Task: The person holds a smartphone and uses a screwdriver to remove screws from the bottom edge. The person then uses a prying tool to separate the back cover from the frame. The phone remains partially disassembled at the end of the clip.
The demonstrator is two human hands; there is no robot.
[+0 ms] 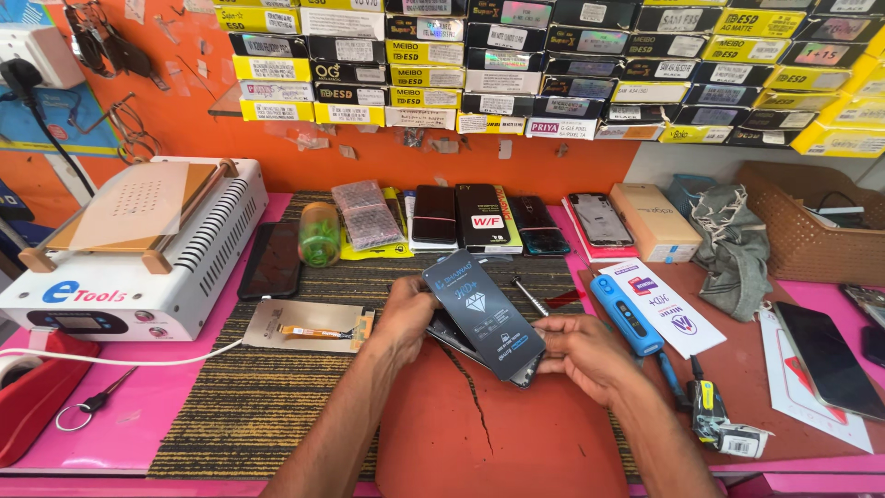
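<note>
right now both hands grip one dark rectangular screen-protector sheet [481, 314] tilted over a phone [452, 334] above the red mat [479, 433]. the left hand [406, 312] pinches the sheet's upper left edge; the right hand [581, 355] clamps its lower right end. just right of the sheet lies a blue electric screwdriver [624, 314]; well to its left stands a white heating machine [138, 249].

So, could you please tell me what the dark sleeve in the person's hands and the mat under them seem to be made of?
The flat dark rectangular sleeve, held by the left hand and right hand, looks like thin printed card or plastic: smooth, with a slight sheen. The red-brown work mat looks like matte rubber or leather-like sheet, with a dark crack running through it. The striped woven mat beneath appears to be coarse fibre.
</note>
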